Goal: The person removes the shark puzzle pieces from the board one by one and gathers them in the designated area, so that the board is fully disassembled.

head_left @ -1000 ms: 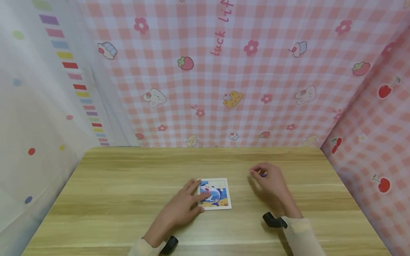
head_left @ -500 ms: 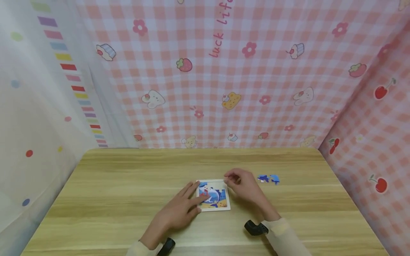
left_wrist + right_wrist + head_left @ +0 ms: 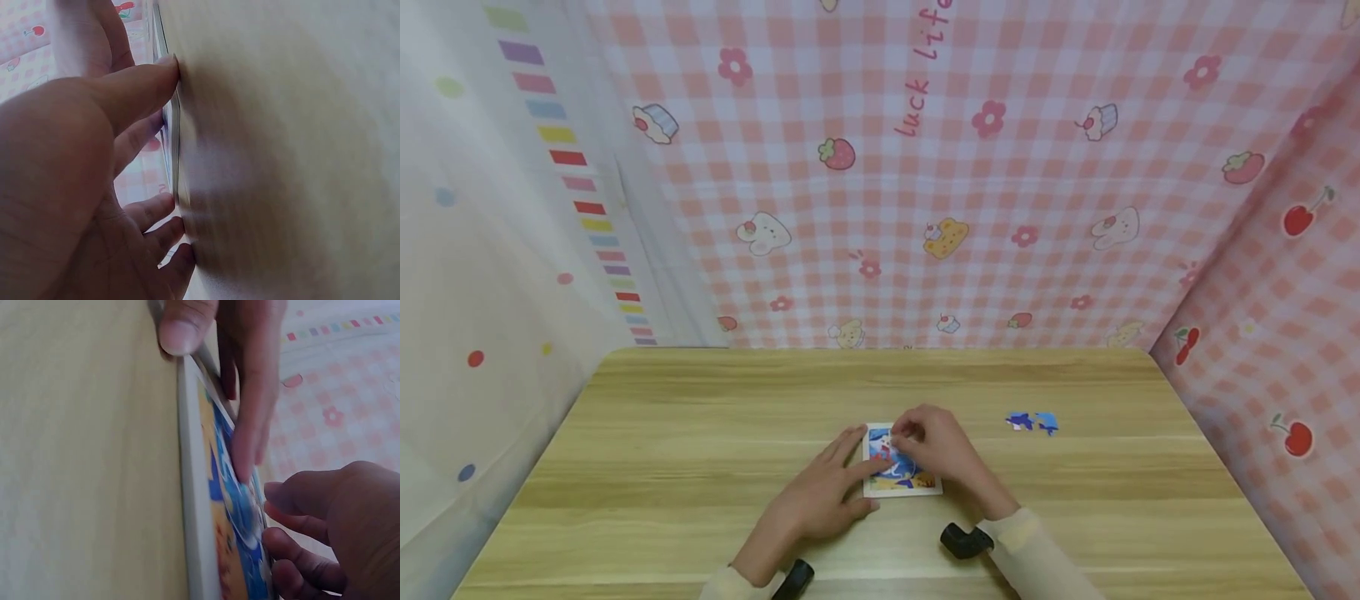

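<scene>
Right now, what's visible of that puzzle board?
The puzzle board, seemingly card or wood, is flat and squarish, its pale frame surrounding a blue, white and yellow picture. It lies on the table. The left hand touches its left side, index finger on the picture; the right hand covers its upper right, contact unclear.

Right hand (image 3: 936, 442) covers the upper right of the puzzle (image 3: 898, 493) — whether it grips anything is hidden. Loose pieces (image 3: 1019, 422) — print too small to tell. Right sleeve (image 3: 1037, 554) cut off below.
</scene>
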Available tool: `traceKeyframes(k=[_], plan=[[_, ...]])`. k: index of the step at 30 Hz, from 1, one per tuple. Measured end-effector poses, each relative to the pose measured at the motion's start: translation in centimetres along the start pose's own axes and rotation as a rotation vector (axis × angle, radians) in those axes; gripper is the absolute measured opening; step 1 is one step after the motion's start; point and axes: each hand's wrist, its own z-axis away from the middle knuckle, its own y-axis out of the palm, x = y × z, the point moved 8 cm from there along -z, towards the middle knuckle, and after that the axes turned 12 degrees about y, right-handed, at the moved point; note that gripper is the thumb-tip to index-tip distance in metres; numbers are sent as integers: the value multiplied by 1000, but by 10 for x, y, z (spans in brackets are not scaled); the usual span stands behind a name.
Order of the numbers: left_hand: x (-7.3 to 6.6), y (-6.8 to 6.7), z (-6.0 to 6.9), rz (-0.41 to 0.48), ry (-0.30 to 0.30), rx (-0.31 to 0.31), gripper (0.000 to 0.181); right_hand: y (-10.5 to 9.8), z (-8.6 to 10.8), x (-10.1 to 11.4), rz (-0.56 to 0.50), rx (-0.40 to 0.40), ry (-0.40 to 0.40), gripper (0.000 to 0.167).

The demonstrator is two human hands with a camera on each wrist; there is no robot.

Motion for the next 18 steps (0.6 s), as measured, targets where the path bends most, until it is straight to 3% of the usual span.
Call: traceKeyframes(k=[9,18], plan=[[0,0,0,-33,2,-5,57,8,0,5,59,-47,4,7],[-1,-1,1,-22,-1,6,56,10,-1,0,-109,-27,62,12]])
